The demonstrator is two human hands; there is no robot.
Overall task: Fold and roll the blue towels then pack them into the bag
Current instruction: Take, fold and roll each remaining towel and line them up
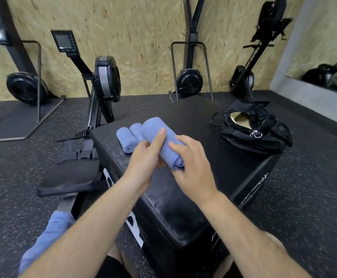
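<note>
fingers [160, 137] of the left hand [143, 157] wrap around a rolled blue towel [153, 127], the forefinger lying straight along its top and the rest curled beneath. the right hand [195, 163] grasps the same roll at its near end, its fingers bent over the cloth and the lower ones tucked under the edge. the roll is held just above the middle of the desk [183, 197], a black padded block, and slants from its near end toward the desk's far left side.

two more rolled towels [126, 140] lie side by side on the desk's left part, just beyond the left hand. one rests close to the desk's left edge, and the other is partly hidden behind the held roll. the black bag [264, 137] sits on the desk's far right corner, well apart from both hands, its zip open and something pale tan showing inside.

off the desk's near left side a fourth blue towel [47, 237] lies unrolled, partly hidden by the left forearm; what it rests on i cannot tell. a rowing machine [105, 81] stands on the floor left of the desk, its seat [69, 179] close to the desk's left side.
</note>
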